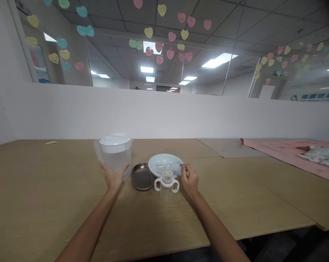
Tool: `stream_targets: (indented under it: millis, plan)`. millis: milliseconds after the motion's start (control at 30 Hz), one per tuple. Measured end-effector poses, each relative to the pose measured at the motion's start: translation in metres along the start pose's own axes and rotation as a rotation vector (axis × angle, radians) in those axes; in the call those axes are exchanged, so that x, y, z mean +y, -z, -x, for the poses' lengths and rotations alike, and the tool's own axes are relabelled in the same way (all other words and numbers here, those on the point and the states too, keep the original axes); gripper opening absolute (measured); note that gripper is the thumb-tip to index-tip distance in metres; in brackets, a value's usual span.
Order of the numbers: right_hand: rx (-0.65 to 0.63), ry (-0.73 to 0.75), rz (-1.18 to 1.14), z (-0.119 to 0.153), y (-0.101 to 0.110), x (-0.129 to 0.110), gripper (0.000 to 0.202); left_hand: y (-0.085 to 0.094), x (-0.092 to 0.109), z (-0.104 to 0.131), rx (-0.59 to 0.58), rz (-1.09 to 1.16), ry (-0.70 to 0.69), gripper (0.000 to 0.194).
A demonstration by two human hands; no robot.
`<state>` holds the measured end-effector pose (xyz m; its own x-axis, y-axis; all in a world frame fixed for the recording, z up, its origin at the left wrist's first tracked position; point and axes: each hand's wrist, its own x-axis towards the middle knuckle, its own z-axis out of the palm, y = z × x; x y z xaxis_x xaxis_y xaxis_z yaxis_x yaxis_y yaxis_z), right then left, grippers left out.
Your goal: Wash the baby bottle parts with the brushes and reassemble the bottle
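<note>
My left hand [113, 176] is wrapped round the near side of a clear plastic pitcher [116, 160] with a white lid, which stands upright on the table. With thumb and fingers pinched, my right hand [190, 178] is at the right rim of a white bowl [165, 158]. A thin pale stick-like thing [171, 164] runs from those fingertips across the bowl; its kind is too small to make out. In front of the bowl stands an open clear baby bottle [167, 187] with two white handles. A round dark metal dish [142, 177] sits between pitcher and bottle.
A brown table [235, 196] extends to both sides, its front edge at lower right. A pink cloth [268, 149] with patterned fabric [321, 156] lies at right. A flat pale piece [51, 142] lies at far left. Behind is a white wall [164, 112] below glass.
</note>
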<state>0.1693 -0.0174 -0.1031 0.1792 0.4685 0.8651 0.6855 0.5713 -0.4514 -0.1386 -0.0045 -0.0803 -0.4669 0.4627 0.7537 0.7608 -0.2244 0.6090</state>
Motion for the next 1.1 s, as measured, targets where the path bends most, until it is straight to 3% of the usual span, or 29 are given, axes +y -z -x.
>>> stream_targets:
  millis: [67, 167, 200, 267, 333, 400, 500, 633, 767, 967, 1100]
  plan:
    - [0.099, -0.164, 0.048, -0.002, -0.002, 0.017, 0.027, 0.008, 0.016, 0.001, 0.129, 0.018, 0.027, 0.109]
    - [0.025, -0.354, 0.214, 0.0, -0.008, 0.042, 0.03, 0.017, 0.041, 0.007, 0.212, 0.139, -0.22, 0.069]
    - [-0.06, -0.391, 0.286, 0.002, -0.011, 0.048, 0.03, 0.016, 0.05, 0.01, 0.135, 0.183, -0.296, 0.048]
    - [-0.235, -0.419, 0.42, 0.007, -0.016, 0.055, 0.028, 0.008, 0.067, 0.018, -0.204, 0.224, -0.452, 0.023]
    - [-0.37, -0.422, 0.514, 0.01, -0.02, 0.057, 0.026, -0.006, 0.083, 0.023, -0.591, 0.17, -0.563, 0.026]
    - [-0.465, -0.43, 0.556, 0.011, -0.022, 0.057, 0.025, -0.022, 0.098, 0.024, -0.824, 0.093, -0.581, 0.033]
    - [-0.55, -0.432, 0.559, 0.008, -0.022, 0.056, 0.028, -0.044, 0.115, 0.022, -1.028, -0.072, -0.527, 0.041]
    - [-0.56, -0.434, 0.563, 0.004, -0.022, 0.058, 0.03, -0.064, 0.125, 0.021, -1.073, -0.228, -0.485, 0.034]
    - [-0.45, -0.436, 0.524, 0.007, -0.027, 0.067, 0.032, -0.073, 0.125, 0.026, -1.111, -0.205, -0.454, 0.026]
    - [-0.027, -0.32, 0.312, 0.012, -0.032, 0.089, 0.031, -0.071, 0.116, 0.023, -1.215, -0.029, -0.343, 0.015]
    - [0.232, -0.296, 0.178, 0.005, -0.029, 0.085, 0.038, -0.072, 0.113, 0.015, -1.167, 0.09, -0.212, 0.026]
